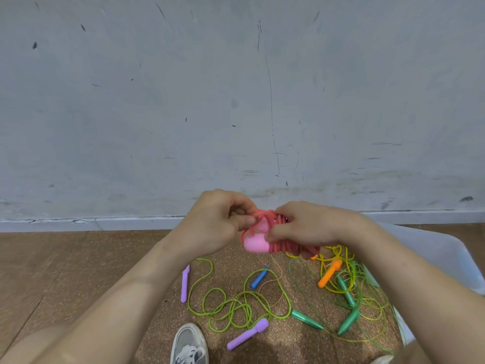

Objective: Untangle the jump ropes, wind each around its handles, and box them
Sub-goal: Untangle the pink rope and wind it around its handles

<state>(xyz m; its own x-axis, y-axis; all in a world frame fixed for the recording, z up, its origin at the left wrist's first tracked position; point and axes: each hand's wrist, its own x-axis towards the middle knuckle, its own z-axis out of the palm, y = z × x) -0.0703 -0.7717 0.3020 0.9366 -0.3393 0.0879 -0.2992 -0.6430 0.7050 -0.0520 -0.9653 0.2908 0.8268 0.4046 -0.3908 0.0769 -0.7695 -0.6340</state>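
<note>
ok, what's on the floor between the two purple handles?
Loops of the light green cord lie between the upper purple handle and the lower purple handle. This shows in the head view.

The floor (78,271), lower frame, looks like speckled cork — matt, grainy. The green rope (237,307) is glossy translucent plastic; the red rope (286,248) matt; the pink handle (256,246) smooth plastic. Upper wall (157,101) — matt, scuffed paint.

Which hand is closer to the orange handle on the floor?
Right. The right hand is above the orange handle; the left hand is farther off, up and leftward.
</note>
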